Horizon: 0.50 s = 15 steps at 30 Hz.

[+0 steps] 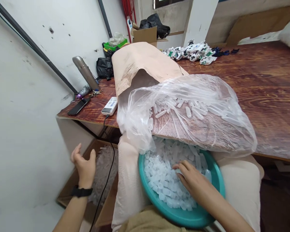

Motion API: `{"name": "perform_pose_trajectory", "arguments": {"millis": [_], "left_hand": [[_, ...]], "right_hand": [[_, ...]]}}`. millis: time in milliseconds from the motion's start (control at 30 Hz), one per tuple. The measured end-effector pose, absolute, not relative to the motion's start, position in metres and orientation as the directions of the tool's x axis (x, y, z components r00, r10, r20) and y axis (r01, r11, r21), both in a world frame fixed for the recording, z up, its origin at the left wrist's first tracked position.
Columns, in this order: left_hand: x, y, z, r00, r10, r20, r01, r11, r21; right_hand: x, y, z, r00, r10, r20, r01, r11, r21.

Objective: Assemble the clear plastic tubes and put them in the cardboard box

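Head view: your teal basin [176,219] sits at your lap, filled with small translucent plastic pieces [163,187]. Your right hand [189,177] reaches over the basin's right side, fingers bent down at the pieces; whether a piece is pinched between thumb and forefinger cannot be told. Your left hand [84,162], with a black wristband [81,192], is raised to the left of the basin, thumb and fingers apart, with nothing in it. Below and beside it stands an open carton [108,203] containing thin pale scraps [100,175]. A black cable [109,174] runs down past the carton.

Beyond the basin, a clear plastic bag [203,132] lies on the edge of the wooden table [268,93], holding more pieces, its bunched end hanging at the basin's left rim. Behind the bag lies a paper sack [147,59], open toward you. To its left on the table you have a white device [110,106], a phone [79,107], keys [94,93] and a metal bottle [86,73]. Farther back are a heap of white and green items [193,52] and a cardboard box [145,34] topped by a black bag [157,25].
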<state>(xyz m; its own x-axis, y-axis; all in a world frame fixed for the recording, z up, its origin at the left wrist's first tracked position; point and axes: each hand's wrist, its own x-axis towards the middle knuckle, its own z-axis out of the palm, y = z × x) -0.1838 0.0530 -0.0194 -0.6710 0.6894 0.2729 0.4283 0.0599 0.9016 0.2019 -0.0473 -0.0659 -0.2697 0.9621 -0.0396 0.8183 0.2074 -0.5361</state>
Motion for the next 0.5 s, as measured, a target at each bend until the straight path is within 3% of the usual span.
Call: {"name": "perform_pose_trajectory", "arguments": {"millis": [67,133,200,233,367,500], "left_hand": [[-0.154,0.044,-0.010,-0.404,0.838,0.367,0.557,-0.093,0.826],[-0.114,0.037,0.002,0.152,0.931,0.333,0.616,-0.353,0.705],[-0.073,0.034,0.008,0.659,0.727,0.193,0.512,-0.622,0.593],[-0.053,0.035,0.008,0.804,0.579,0.135,0.444,-0.736,0.512],[0.002,0.047,-0.013,0.934,0.353,-0.052,0.356,-0.923,0.144],[0.021,0.058,-0.037,0.925,0.360,-0.121,0.372,-0.923,0.098]], "right_hand": [[0.200,-0.042,-0.073,-0.286,0.958,-0.013,0.828,0.240,-0.507],[0.198,-0.038,-0.081,-0.305,0.952,0.002,0.833,0.268,-0.484],[0.197,-0.036,-0.088,-0.331,0.944,0.013,0.829,0.297,-0.473],[0.197,-0.036,-0.091,-0.346,0.938,0.020,0.824,0.314,-0.472],[0.200,-0.040,-0.095,-0.395,0.916,0.072,0.789,0.378,-0.484],[0.213,-0.045,-0.088,-0.320,0.931,0.178,0.686,0.357,-0.635]]}}
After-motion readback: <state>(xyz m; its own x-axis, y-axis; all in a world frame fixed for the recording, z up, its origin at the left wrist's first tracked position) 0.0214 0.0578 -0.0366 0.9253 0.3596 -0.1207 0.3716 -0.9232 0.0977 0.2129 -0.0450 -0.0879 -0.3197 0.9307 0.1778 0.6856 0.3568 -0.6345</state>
